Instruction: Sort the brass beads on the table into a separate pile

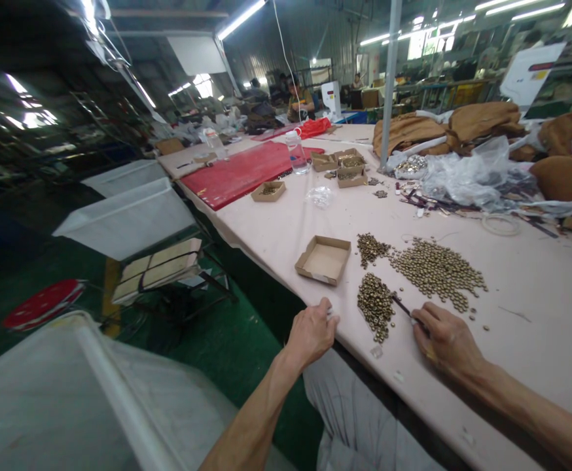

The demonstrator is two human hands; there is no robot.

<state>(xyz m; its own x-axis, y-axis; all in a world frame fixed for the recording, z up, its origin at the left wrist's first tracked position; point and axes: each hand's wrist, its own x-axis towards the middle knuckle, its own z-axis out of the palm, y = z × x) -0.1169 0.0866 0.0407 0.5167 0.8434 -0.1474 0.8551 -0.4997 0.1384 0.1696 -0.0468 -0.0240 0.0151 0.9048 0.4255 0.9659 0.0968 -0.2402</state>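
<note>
A heap of metal buttons (pixel 375 307) lies near the worktop (pixel 536 360) edge, beside two others. The right hand (pixel 446 337) has its fingers closed around a dark stick (pixel 402 305), tip at the heap. Sorting seems in hand, calling for light, low strokes. The left hand (pixel 312 332) curls near a cardboard box (pixel 322 260); whether it grips anything, I cannot tell.
</note>
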